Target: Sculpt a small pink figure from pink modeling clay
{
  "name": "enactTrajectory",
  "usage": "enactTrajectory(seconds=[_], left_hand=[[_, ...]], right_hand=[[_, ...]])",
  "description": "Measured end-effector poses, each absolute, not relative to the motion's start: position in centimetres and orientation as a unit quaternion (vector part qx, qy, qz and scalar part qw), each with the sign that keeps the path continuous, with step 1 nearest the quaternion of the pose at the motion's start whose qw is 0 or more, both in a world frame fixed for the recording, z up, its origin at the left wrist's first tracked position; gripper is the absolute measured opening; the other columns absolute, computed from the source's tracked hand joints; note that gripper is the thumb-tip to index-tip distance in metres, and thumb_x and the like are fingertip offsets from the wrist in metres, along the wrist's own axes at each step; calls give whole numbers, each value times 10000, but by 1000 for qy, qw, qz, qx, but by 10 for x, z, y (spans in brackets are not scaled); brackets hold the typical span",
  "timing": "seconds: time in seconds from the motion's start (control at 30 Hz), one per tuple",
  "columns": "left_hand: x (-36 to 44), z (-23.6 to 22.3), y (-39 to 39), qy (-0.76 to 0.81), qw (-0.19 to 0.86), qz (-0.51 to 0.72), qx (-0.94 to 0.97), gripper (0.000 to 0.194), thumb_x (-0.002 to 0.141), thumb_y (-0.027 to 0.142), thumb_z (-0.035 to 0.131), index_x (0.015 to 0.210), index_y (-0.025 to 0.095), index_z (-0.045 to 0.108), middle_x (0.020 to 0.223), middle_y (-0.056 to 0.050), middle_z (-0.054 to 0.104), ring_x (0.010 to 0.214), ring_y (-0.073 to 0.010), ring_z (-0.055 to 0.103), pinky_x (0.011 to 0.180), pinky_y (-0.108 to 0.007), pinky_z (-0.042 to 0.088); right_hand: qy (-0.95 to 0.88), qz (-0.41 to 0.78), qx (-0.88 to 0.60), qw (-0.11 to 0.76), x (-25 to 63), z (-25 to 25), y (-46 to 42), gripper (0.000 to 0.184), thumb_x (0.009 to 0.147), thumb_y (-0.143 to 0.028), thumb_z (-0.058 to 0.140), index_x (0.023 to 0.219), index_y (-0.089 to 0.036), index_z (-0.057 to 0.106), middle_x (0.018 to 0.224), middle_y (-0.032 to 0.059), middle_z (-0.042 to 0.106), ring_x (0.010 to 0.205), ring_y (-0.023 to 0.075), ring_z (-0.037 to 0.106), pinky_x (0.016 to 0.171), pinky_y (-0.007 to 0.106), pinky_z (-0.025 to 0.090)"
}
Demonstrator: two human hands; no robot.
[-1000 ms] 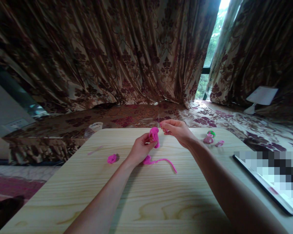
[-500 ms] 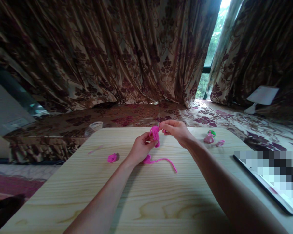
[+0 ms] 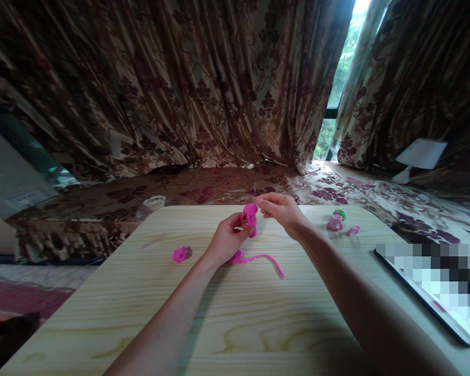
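Note:
My left hand [image 3: 227, 239] is closed around the lower left side of a bright pink piece of modelling clay [image 3: 250, 216], made of folded strands and held upright above the table. With thumb and forefinger pinched, my right hand [image 3: 280, 210] meets the clay's top right edge; what lies between those fingertips is mostly hidden. Below the left hand, a pink clay lump with a long thin strand [image 3: 268, 256] lies on the wooden table [image 3: 219, 324], partly covered by that hand. A small crumpled pink clay lump [image 3: 180, 254] sits to the left.
A pale pink thin stick [image 3: 153, 241] lies at the table's left. Near the right back are a green and pink ball [image 3: 339, 214], a pink object [image 3: 335, 223] and a smaller pink piece [image 3: 353, 231]. A clear container [image 3: 151, 206] stands beyond the left corner; a dark-edged tablet-like object [image 3: 426, 297] lies right.
My right hand started slightly apart from the clay, came to its top edge and stays there. The clay turned a little in my left hand, which has hardly moved.

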State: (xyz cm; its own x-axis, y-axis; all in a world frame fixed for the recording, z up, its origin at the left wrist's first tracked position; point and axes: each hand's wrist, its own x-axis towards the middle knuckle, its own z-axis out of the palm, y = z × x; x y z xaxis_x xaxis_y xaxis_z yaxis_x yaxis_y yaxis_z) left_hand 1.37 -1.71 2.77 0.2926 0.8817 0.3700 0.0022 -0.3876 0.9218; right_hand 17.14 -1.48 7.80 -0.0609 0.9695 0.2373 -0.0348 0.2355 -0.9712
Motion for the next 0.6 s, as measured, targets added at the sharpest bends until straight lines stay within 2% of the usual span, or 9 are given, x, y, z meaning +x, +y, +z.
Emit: enactTrajectory(seconds=[0.6], left_hand=[[13, 29, -18, 333, 447, 492, 669, 116, 727, 218, 584, 827, 161, 600, 742, -3, 599, 689, -124, 556, 672, -253, 462]], right_hand=[[-576, 440, -426, 541, 171, 74, -12, 206, 667, -355, 657, 769, -178, 681, 714, 11, 634, 647, 108, 527, 582, 240, 422]])
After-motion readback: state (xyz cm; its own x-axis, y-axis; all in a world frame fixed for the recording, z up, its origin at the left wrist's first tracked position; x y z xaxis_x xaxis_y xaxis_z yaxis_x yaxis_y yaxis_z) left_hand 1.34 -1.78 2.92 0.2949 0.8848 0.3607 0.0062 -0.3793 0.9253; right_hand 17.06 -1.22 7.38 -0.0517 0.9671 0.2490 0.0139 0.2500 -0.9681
